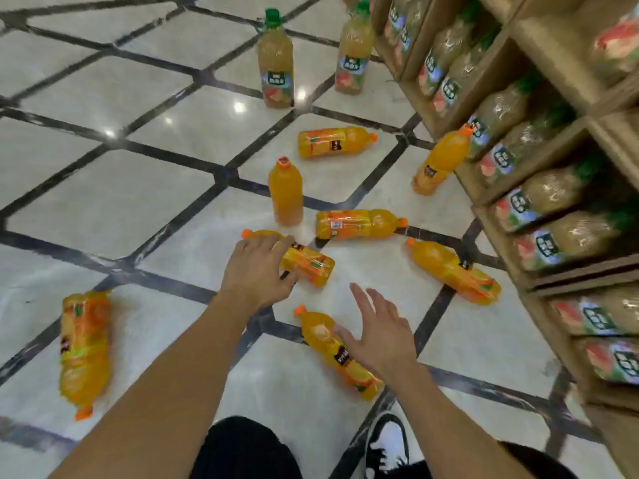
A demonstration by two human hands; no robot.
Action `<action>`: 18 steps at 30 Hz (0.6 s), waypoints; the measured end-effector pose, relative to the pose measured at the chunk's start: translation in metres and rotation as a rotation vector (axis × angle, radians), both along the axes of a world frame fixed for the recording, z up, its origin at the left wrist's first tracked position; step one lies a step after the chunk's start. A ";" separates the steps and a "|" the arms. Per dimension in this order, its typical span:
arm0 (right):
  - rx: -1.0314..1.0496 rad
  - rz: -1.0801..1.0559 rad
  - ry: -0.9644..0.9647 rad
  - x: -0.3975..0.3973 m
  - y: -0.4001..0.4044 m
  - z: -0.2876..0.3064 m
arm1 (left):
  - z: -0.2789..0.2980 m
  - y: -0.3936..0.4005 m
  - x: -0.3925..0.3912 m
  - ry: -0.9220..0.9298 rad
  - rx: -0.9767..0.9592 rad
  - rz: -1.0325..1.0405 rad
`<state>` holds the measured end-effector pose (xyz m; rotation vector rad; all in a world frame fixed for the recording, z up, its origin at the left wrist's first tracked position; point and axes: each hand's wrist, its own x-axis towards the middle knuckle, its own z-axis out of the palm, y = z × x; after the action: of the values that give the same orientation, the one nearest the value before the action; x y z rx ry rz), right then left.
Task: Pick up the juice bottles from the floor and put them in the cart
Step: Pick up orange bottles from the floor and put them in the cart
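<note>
Head view looks down at a pale tiled floor (pixel 103 202) crossed by dark lines, with orange juice bottles scattered over it. One lying bottle (pixel 304 262) sits under the left hand (pixel 257 271), whose fingers curl down over its neck end and touch it — whether the grip has fully closed cannot be told. A second lying bottle (pixel 332 347) is just beneath the right hand (pixel 378 335), which is spread open, fingers splayed, above its middle. More orange bottles lie near: one at far left (pixel 84 344), one to the right by the shelving (pixel 453 271), two farther off (pixel 358 224) (pixel 333 142). One stands upright (pixel 285 193) just beyond the left hand; another leans against the shelf (pixel 441 164). Two paler green-capped bottles (pixel 275 60) (pixel 354 53) stand at the far side. Wooden shelves (pixel 539 36) on the right hold rows of similar pale bottles (pixel 553 191) lying on their sides in each compartment. A black-and-white shoe (pixel 387 444) shows at the near edge.
</note>
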<state>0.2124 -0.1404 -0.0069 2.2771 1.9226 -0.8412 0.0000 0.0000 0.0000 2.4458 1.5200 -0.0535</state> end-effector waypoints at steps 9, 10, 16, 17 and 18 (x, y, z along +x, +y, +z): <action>-0.260 -0.018 -0.066 -0.004 -0.043 -0.206 | -0.198 0.074 0.037 0.314 -0.133 -0.241; -0.149 -0.058 -0.027 -0.005 -0.040 -0.218 | -0.210 0.082 0.040 0.371 -0.135 -0.261; -0.138 -0.186 0.068 0.009 -0.019 -0.238 | -0.232 0.105 0.057 0.443 0.002 -0.331; -0.203 -0.172 0.078 0.009 -0.024 -0.245 | -0.231 0.102 0.055 0.446 -0.004 -0.320; -0.218 -0.198 0.055 0.005 -0.027 -0.250 | -0.229 0.097 0.051 0.439 -0.019 -0.302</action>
<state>0.2174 -0.1669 -0.2566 2.3585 1.5527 -1.0850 0.0511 0.0967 -0.2287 2.7499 1.2650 -0.6981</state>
